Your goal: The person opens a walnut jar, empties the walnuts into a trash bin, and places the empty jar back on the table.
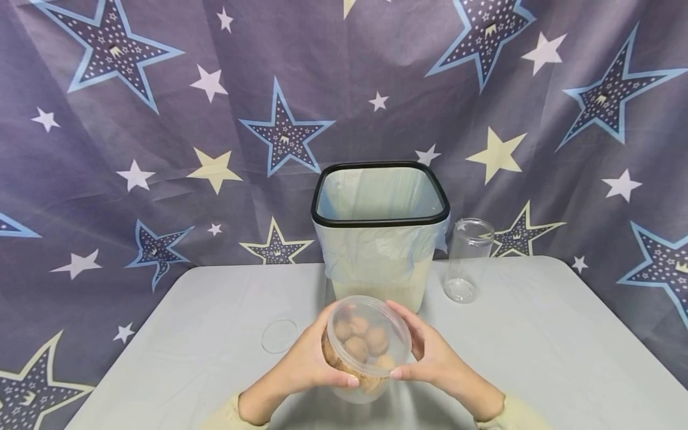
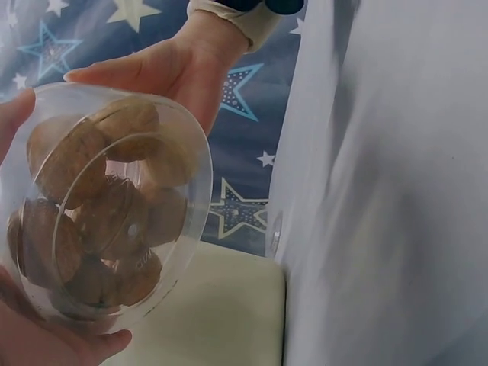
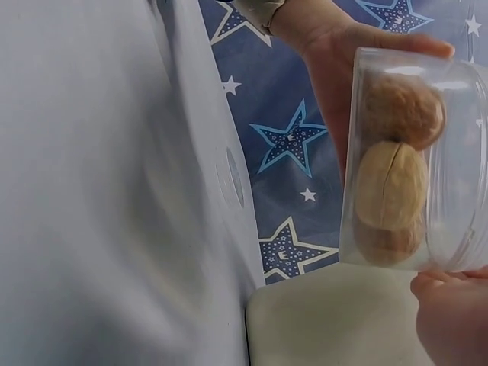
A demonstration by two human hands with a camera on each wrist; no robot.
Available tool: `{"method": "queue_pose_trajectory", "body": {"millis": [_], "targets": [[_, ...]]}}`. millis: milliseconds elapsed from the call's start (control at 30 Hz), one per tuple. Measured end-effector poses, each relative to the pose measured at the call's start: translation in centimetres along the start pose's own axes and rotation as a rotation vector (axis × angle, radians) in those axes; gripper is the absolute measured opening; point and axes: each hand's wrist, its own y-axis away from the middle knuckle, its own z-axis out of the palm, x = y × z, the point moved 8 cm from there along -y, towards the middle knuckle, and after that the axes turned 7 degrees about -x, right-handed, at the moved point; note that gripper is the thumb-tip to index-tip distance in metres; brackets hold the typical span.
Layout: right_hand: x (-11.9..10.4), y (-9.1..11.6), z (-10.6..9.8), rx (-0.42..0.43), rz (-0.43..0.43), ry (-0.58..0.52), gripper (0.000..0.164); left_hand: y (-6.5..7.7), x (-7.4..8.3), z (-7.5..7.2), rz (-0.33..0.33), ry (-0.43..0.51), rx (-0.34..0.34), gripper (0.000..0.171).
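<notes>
A clear plastic jar (image 1: 359,391) with several walnuts (image 1: 356,349) inside is held above the table, its round rim tilted up toward the head camera. My left hand (image 1: 312,362) grips its left side, thumb along the front below the rim. On the opposite side my right hand (image 1: 435,362) holds it the same way, the two thumbs nearly meeting. Through the jar's base, the left wrist view shows the walnuts (image 2: 113,217) bunched together. From the side, the right wrist view has a paler walnut (image 3: 392,185) between darker ones.
Just beyond the jar stands a pale bin (image 1: 376,257) with a black rim and a bluish liner bag. A tall clear glass cylinder (image 1: 469,263) is right of it. Left of the hands, a thin clear disc (image 1: 280,336) lies on the grey table (image 1: 226,316). A star-patterned curtain hangs behind.
</notes>
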Motion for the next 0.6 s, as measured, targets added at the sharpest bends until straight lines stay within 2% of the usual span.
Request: {"method": "queue_pose_trajectory", "body": {"millis": [200, 600], "targets": [[0.21, -0.01, -0.02, -0.017, 0.017, -0.051, 0.097, -0.27, 0.47, 0.11, 0.028, 0.087, -0.041, 0.104], [-0.53, -0.37, 0.13, -0.071, -0.068, -0.082, 0.095, -0.34, 0.89, -0.02, 0.068, 0.143, -0.066, 0.105]]}}
